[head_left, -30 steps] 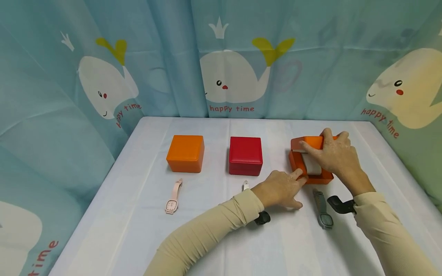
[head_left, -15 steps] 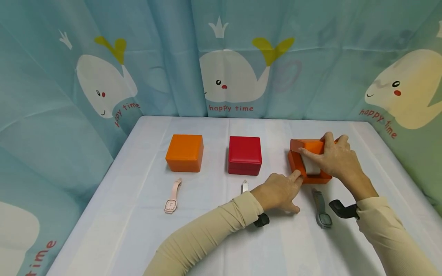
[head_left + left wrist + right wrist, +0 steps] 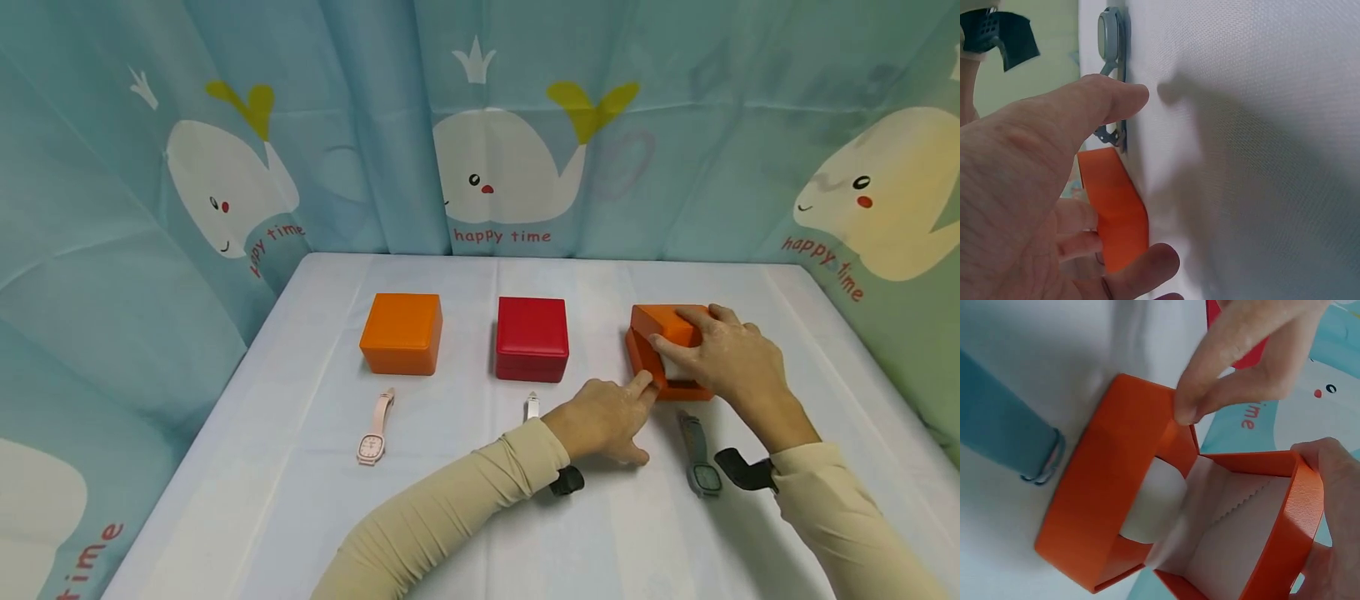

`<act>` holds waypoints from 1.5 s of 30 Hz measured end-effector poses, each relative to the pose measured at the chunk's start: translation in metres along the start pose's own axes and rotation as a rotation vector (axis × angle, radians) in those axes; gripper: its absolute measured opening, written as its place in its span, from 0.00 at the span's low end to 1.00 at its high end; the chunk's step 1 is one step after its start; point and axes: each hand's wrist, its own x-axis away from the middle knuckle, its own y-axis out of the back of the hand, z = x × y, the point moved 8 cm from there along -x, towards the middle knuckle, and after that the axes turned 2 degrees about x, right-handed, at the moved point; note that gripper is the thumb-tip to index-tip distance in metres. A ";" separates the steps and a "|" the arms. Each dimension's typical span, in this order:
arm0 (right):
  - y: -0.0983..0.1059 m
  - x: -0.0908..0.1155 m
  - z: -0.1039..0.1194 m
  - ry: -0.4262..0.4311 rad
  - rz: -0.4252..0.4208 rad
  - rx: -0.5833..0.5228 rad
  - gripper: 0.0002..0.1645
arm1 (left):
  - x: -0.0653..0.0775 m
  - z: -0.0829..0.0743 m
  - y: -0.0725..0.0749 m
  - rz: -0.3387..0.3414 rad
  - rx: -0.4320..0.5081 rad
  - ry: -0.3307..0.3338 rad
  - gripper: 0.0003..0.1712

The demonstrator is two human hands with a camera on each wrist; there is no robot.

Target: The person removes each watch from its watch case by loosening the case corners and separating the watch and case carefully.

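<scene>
An orange watch box (image 3: 643, 358) stands at the right with its lid (image 3: 1310, 500) partly raised and a white cushion (image 3: 1154, 500) inside. My right hand (image 3: 738, 354) grips the lid, its thumb at the front edge and its other fingers over the top. With two extended fingertips, my left hand (image 3: 609, 414) touches the box's near left corner; its thumb is apart from the box. Just in front of the box lies a grey-green watch (image 3: 705, 479), its strap (image 3: 1007, 419) large in the right wrist view.
A closed red box (image 3: 532, 337) and a closed orange box (image 3: 403, 333) stand to the left on the white table (image 3: 247, 500). A pink watch (image 3: 372, 446) lies before the orange one. A white strap (image 3: 532, 406) shows behind my left wrist.
My right hand has come down and nearer, tilting the lid forward and lower over the cushion. My left hand has kept its place at the box's corner.
</scene>
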 end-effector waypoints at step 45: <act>-0.035 0.022 -0.003 0.001 -0.070 -0.073 0.54 | 0.022 0.014 0.000 0.060 0.396 -0.118 0.36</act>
